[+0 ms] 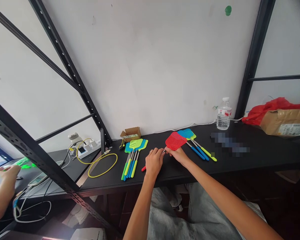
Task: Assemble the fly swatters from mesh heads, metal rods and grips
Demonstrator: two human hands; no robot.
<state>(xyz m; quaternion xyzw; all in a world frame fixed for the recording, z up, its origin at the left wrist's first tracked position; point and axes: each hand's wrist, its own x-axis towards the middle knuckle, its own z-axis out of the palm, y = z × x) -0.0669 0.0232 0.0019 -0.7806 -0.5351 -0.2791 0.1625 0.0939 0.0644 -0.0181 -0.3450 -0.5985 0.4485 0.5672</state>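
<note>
A red fly swatter [176,141] is held in both hands above the black table. My left hand [154,161] is closed around its metal shaft, and the red handle end pokes out to the left of that hand. Closed near the base of the red mesh head is my right hand [178,154]. To the left lies a fanned bunch of fly swatters [133,155] with green, yellow and blue handles. Just right of the red head lies a smaller group of blue and yellow swatters [198,148], their heads partly overlapped.
Behind the left bunch sits a small open cardboard box [130,134]. A yellow cable [103,175] loops near a power strip [88,150]. A water bottle [223,115] and a taped carton [285,121] stand at right. Another person's hands [7,176] are at far left, beyond the black rack post [37,146].
</note>
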